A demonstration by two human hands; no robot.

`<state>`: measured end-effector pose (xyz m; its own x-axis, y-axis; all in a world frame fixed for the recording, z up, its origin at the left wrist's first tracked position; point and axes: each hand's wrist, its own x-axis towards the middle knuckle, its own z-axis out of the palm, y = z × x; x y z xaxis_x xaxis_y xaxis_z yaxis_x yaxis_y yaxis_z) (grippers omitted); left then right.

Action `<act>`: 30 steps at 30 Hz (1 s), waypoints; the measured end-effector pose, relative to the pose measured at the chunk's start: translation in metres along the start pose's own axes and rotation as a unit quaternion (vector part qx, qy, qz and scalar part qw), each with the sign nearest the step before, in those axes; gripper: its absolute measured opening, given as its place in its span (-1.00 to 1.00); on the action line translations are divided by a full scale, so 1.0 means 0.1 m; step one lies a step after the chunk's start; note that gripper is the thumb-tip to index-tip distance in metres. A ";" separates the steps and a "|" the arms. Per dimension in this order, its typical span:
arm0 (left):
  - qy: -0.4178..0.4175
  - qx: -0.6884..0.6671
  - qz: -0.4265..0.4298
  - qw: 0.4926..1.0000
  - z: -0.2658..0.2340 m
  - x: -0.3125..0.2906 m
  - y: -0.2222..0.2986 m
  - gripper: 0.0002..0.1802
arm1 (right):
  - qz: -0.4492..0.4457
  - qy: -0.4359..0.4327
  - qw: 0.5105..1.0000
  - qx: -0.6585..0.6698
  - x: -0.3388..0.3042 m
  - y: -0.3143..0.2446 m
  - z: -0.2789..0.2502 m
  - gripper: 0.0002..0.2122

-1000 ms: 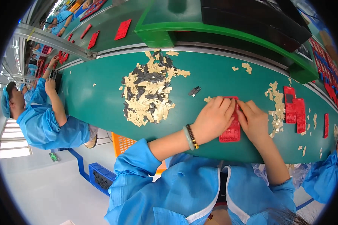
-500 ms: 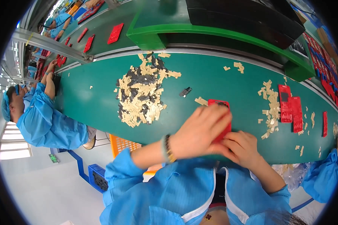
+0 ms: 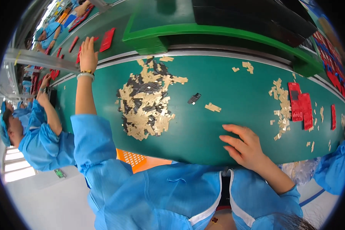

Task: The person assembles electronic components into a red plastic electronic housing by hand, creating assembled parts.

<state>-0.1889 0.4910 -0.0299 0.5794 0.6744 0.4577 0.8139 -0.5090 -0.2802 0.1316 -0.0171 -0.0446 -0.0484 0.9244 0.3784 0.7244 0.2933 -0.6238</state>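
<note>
My left hand (image 3: 87, 58) reaches out to the far left over the conveyor, its fingers stretched out. A red flat plastic piece (image 3: 96, 38) shows just past its fingers; another red piece (image 3: 79, 56) is partly hidden behind the hand. I cannot tell whether the fingers touch either one. Over the green table my right hand (image 3: 244, 145) hovers with fingers apart, holding nothing. Beyond it lie a beige notched strip (image 3: 212, 107) and a small black part (image 3: 194, 98). A heaped pile of beige strips and black parts (image 3: 147, 99) covers the table's left middle.
Red plastic pieces (image 3: 301, 105) lie at the right beside scattered beige strips (image 3: 283, 107). A green-framed shelf (image 3: 226, 30) spans the far side. A metal bar (image 3: 42, 60) crosses at the left. A co-worker (image 3: 38, 134) sits left; another's blue sleeve (image 3: 333, 168) is at right.
My left hand has moved from the table's front middle to the far-left conveyor. The red piece formerly between my hands is gone from there. My right hand has opened.
</note>
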 end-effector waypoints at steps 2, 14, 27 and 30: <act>-0.041 0.009 0.003 0.999 0.42 0.04 -0.01 -0.30 | 0.006 -0.003 1.000 -0.023 0.01 0.07 -0.02 -0.68; 0.211 -0.203 -0.005 0.956 -0.94 -0.48 1.30 -0.69 | -0.116 -0.139 0.959 -0.218 1.17 0.49 0.53 -0.74; -0.108 -0.622 0.057 0.773 -2.16 -1.68 3.36 -0.59 | 0.094 -0.108 0.984 0.110 0.76 0.21 -0.60 -0.70; -0.220 -0.699 -0.031 0.679 -2.11 -1.50 3.40 -0.71 | 0.102 -0.174 0.972 0.118 0.61 0.11 -0.72 -0.69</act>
<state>-0.0088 0.1035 -0.0158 0.7537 0.6554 0.0488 0.1779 -0.2749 0.9449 0.1860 0.0256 0.0205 -0.1793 0.9838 0.0011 0.5674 0.1043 -0.8168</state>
